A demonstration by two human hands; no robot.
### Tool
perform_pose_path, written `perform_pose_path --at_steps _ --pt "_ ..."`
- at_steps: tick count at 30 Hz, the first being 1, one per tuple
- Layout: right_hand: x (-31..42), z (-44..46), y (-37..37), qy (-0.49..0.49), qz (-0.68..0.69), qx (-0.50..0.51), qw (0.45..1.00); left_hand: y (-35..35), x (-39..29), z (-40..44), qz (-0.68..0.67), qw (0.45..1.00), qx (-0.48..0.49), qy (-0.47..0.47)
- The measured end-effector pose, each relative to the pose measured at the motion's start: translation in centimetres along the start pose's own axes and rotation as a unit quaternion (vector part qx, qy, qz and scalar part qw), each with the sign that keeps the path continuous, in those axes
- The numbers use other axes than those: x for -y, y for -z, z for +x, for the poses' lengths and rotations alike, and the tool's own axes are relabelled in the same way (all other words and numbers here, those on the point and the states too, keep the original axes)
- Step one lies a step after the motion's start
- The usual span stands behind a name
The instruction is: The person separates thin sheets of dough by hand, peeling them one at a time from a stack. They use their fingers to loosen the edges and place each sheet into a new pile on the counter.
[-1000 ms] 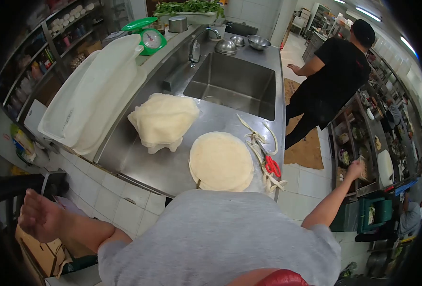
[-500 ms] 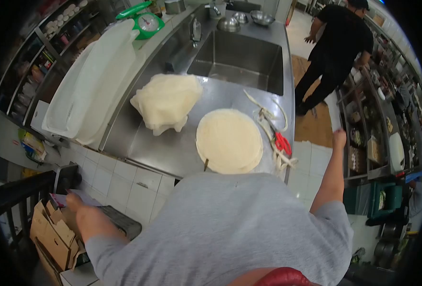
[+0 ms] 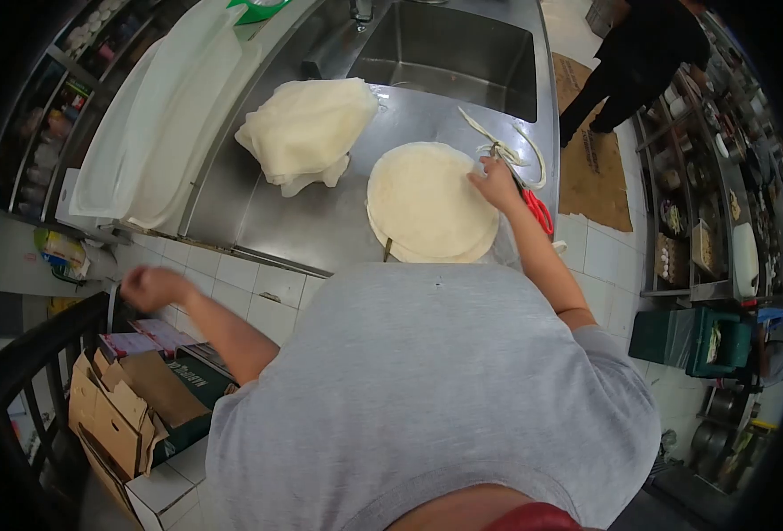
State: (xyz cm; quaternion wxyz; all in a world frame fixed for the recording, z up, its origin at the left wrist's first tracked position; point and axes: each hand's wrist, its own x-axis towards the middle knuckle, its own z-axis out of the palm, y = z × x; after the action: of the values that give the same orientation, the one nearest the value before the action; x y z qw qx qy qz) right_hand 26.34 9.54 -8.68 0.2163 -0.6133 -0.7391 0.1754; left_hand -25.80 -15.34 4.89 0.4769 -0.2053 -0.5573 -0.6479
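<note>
A stack of thin, round, cream-coloured dough sheets [image 3: 431,203] lies on the steel counter, a dark thin stick or handle [image 3: 388,250] at its near edge. At the stack's right rim is my right hand [image 3: 497,184], fingers bent and drawn together; what they pinch, if anything, is hidden. Red-handled scissors [image 3: 538,212] and pale cut strips [image 3: 497,144] lie just beside it. My left hand [image 3: 150,288], slightly blurred, hangs left of the counter above the floor and boxes, loosely curled with nothing visible in it. A crumpled pale cloth [image 3: 307,133] sits left of the stack, apart from both hands.
Beyond the stack is a steel sink [image 3: 449,57]. Long white translucent tubs [image 3: 157,133] lean at the left. Cardboard boxes [image 3: 112,416] stand low by a black rail. A person in black [image 3: 644,66] stands at the right, near loaded shelves [image 3: 697,195].
My right hand has swung in from the right side to the stack's right rim. My left hand has risen and moved a little forward. The view has tilted down toward the near side.
</note>
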Motion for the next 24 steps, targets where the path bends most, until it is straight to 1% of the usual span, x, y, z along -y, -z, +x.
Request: perform_pose_path --at_steps 1,2,3,4,5,6,7,8,9,10,11,13,16,19,20,22,23,24 --pt "0.9 0.1 -0.9 -0.014 -0.087 -0.032 0.996 -1.1 -1.0 -3.0 -0.162 0.983 0.064 0.050" --pt "1.6 0.1 -0.9 -0.025 -0.097 -0.027 0.995 -1.9 -4.6 -6.3 -0.215 0.964 0.158 -0.013" --pt "2.5 0.1 -0.4 -0.036 -0.108 -0.022 0.993 -1.9 -7.7 -8.7 -0.168 0.946 0.270 -0.071" --pt "3.1 0.1 -0.2 -0.047 -0.118 -0.018 0.992 -1.8 -11.2 -10.8 -0.201 0.913 0.344 -0.091" --pt "2.8 0.0 -0.8 -0.012 -0.126 -0.081 0.989 -1.8 -14.0 -13.2 -0.297 0.864 0.406 -0.034" --pt "2.6 0.0 -0.9 0.001 -0.099 -0.086 0.991 -1.9 -14.0 -16.1 -0.359 0.784 0.507 0.011" --pt "2.2 0.3 -1.1 0.014 -0.072 -0.092 0.993 -1.7 -16.1 -17.3 -0.304 0.750 0.586 0.033" --pt "2.1 0.4 -1.3 0.025 -0.044 -0.098 0.994 -1.6 -18.0 -18.6 -0.275 0.693 0.652 0.141" --pt "2.2 0.2 -1.3 0.032 0.012 -0.081 0.996 -2.0 -18.1 -21.2 -0.301 0.613 0.680 0.266" --pt "2.4 -0.1 -1.2 0.039 0.066 -0.063 0.995 -2.7 -17.9 -23.7 -0.320 0.519 0.692 0.385" --pt "2.6 -0.6 -1.0 0.045 0.120 -0.045 0.991 -3.3 -18.6 -24.3 -0.298 0.459 0.695 0.466" --pt "4.0 -1.9 0.1 0.093 0.148 -0.035 0.984 -3.9 -19.9 -25.3 -0.243 0.323 0.677 0.615" --pt "6.1 -3.4 1.8 0.155 0.160 -0.011 0.975 -4.5 -21.6 -26.2 -0.268 0.325 0.673 0.609" --pt "6.7 -4.1 2.0 0.213 0.191 -0.001 0.958 -5.7 -21.4 -27.8 -0.308 0.282 0.614 0.670" --pt "6.8 -4.2 2.0 0.233 0.207 0.000 0.950 -5.8 -21.1 -28.2 -0.306 0.298 0.615 0.663" --pt "6.9 -4.4 2.2 0.180 0.244 0.098 0.948 -5.6 -21.0 -28.6 -0.303 0.330 0.616 0.648" --pt "6.9 -4.4 2.3 0.153 0.261 0.146 0.942 -5.5 -20.8 -28.8 -0.299 0.335 0.624 0.639" --pt "7.1 -4.3 2.3 0.128 0.287 0.146 0.938 -5.3 -21.2 -28.3 -0.295 0.340 0.633 0.630"
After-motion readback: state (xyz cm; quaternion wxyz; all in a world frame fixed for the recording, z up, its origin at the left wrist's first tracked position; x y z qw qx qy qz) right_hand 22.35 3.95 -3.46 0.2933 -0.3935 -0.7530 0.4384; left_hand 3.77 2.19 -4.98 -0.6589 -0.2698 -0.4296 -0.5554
